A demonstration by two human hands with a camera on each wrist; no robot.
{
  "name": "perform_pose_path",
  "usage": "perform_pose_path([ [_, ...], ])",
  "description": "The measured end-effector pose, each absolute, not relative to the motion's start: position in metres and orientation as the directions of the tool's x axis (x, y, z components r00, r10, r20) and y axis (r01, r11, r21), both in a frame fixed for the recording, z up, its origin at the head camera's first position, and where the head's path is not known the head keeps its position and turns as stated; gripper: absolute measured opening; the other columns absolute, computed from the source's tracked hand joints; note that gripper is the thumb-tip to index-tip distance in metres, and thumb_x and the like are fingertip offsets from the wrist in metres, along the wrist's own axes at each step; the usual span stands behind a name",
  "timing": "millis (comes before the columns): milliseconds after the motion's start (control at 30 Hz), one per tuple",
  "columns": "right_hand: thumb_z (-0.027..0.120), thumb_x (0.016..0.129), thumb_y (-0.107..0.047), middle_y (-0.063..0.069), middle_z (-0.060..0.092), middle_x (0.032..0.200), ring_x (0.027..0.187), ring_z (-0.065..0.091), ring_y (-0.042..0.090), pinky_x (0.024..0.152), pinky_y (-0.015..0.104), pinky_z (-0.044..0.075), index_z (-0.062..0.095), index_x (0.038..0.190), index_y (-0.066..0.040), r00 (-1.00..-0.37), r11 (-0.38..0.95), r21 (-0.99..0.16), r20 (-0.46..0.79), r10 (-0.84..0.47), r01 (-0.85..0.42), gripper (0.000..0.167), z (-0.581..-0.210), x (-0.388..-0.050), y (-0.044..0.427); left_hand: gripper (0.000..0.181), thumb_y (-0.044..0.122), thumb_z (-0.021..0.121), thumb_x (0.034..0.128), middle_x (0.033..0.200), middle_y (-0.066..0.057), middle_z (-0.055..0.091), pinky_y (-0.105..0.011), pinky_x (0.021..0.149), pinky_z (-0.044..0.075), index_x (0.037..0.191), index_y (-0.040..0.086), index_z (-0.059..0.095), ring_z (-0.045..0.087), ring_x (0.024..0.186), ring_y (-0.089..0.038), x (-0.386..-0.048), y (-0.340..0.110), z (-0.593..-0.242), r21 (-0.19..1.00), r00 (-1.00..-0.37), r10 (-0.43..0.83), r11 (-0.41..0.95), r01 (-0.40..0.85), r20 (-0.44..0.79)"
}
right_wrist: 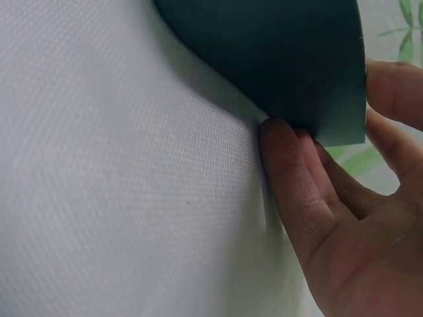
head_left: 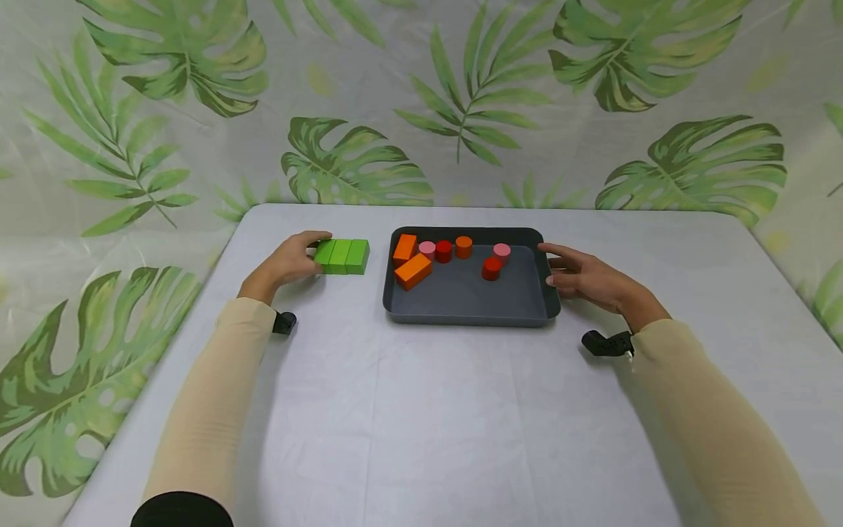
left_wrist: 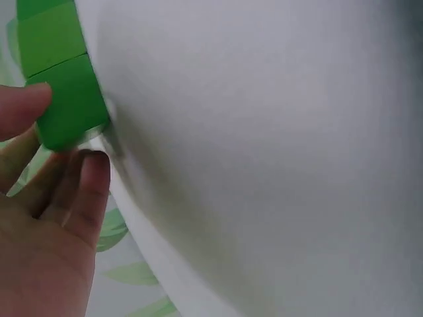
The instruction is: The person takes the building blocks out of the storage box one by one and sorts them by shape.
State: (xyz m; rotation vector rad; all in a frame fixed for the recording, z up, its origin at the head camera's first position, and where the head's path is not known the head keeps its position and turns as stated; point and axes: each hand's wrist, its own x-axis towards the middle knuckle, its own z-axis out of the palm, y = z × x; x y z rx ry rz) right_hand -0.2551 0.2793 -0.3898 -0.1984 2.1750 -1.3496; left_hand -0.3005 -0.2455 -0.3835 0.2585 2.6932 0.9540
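Three bright green blocks [head_left: 339, 256] stand side by side in a row left of the tray. At the row's left end is my left hand [head_left: 287, 260], thumb on the near side and fingers on the far side of the end block [left_wrist: 69, 99]. A dark grey tray [head_left: 470, 307] lies in the middle. My right hand [head_left: 589, 282] holds its right end, with thumb and forefinger at the rim. In the right wrist view, other fingertips touch the tray's outer wall [right_wrist: 291, 72] low down, near the cloth.
Inside the tray are two orange rectangular blocks [head_left: 413, 271] at the left, and several small cylinders: red [head_left: 491, 268], pink [head_left: 502, 253] and orange [head_left: 464, 247]. A white cloth [head_left: 421, 410] covers the table. Leaf-patterned fabric [head_left: 474, 95] hangs behind its far edge.
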Motion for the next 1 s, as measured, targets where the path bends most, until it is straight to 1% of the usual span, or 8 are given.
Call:
perform_pose_path([
  [200,0.055,0.101,-0.017,0.023,0.01,0.166,0.15,0.024,0.044,0.117,0.06,0.03,0.005,0.161,-0.027,-0.829,0.484,-0.858,-0.391,-0.4,0.171,0.079,-0.391,-0.256,0.279,0.065,0.008,0.056,0.0882,0.159,-0.019,0.033,-0.059,0.108,0.041,0.151,0.007,0.039,0.039,0.141,-0.046,-0.294,-0.247,-0.367,0.611,-0.959,0.261,0.779,0.145,-0.106],
  [333,0.055,0.101,-0.017,0.023,0.01,0.166,0.15,0.024,0.044,0.118,0.06,0.03,0.005,0.161,-0.027,-0.831,0.485,-0.859,-0.387,-0.4,0.167,0.079,-0.391,-0.257,0.279,0.051,0.009,0.053,0.0925,0.15,-0.019,0.046,-0.054,0.107,0.044,0.143,0.003,0.049,0.049,0.134,-0.041,-0.291,-0.239,-0.356,0.597,-0.957,0.289,0.768,0.234,0.004],
  [467,0.055,0.101,-0.016,0.023,0.01,0.165,0.15,0.024,0.044,0.118,0.06,0.029,0.005,0.161,-0.027,-0.833,0.486,-0.858,-0.388,-0.396,0.169,0.078,-0.391,-0.257,0.279,0.039,0.007,0.051,0.0957,0.135,-0.022,0.06,-0.049,0.101,0.05,0.133,-0.001,0.059,0.06,0.119,-0.037,-0.288,-0.223,-0.347,0.58,-0.941,0.316,0.747,0.324,0.119],
  [600,0.054,0.101,-0.016,0.023,0.01,0.165,0.15,0.024,0.045,0.118,0.059,0.029,0.006,0.161,-0.027,-0.835,0.486,-0.857,-0.388,-0.391,0.171,0.078,-0.392,-0.256,0.279,0.034,0.005,0.051,0.0966,0.126,-0.022,0.065,-0.046,0.095,0.053,0.128,-0.002,0.063,0.064,0.11,-0.034,-0.284,-0.202,-0.341,0.556,-0.914,0.366,0.73,0.397,0.173],
  [667,0.054,0.101,-0.016,0.023,0.01,0.165,0.15,0.024,0.045,0.118,0.059,0.029,0.006,0.161,-0.027,-0.834,0.483,-0.859,-0.386,-0.395,0.168,0.078,-0.393,-0.256,0.279,0.033,0.005,0.052,0.096,0.124,-0.021,0.067,-0.046,0.093,0.054,0.126,-0.002,0.064,0.065,0.106,-0.033,-0.281,-0.188,-0.34,0.523,-0.891,0.416,0.726,0.447,0.184],
  [800,0.055,0.101,-0.017,0.023,0.01,0.165,0.15,0.024,0.044,0.118,0.059,0.03,0.006,0.161,-0.027,-0.833,0.477,-0.864,-0.378,-0.403,0.162,0.078,-0.393,-0.257,0.279,0.031,0.003,0.055,0.0941,0.121,-0.019,0.069,-0.045,0.094,0.055,0.123,-0.002,0.066,0.067,0.104,-0.031,-0.275,-0.156,-0.34,0.418,-0.818,0.549,0.711,0.566,0.173],
  [900,0.055,0.101,-0.017,0.023,0.01,0.166,0.15,0.024,0.044,0.118,0.059,0.03,0.006,0.161,-0.028,-0.834,0.477,-0.864,-0.378,-0.402,0.162,0.078,-0.393,-0.257,0.279,0.032,0.002,0.056,0.093,0.122,-0.016,0.068,-0.045,0.099,0.052,0.124,0.0,0.066,0.065,0.109,-0.03,-0.272,-0.135,-0.344,0.352,-0.759,0.642,0.688,0.634,0.112],
  [1000,0.055,0.101,-0.017,0.023,0.01,0.166,0.15,0.023,0.044,0.118,0.059,0.03,0.006,0.161,-0.028,-0.835,0.479,-0.863,-0.379,-0.399,0.163,0.078,-0.393,-0.256,0.28,0.038,-0.003,0.053,0.0913,0.128,-0.013,0.066,-0.042,0.105,0.05,0.127,0.003,0.065,0.061,0.118,-0.029,-0.27,-0.119,-0.35,0.298,-0.726,0.687,0.69,0.66,0.019],
])
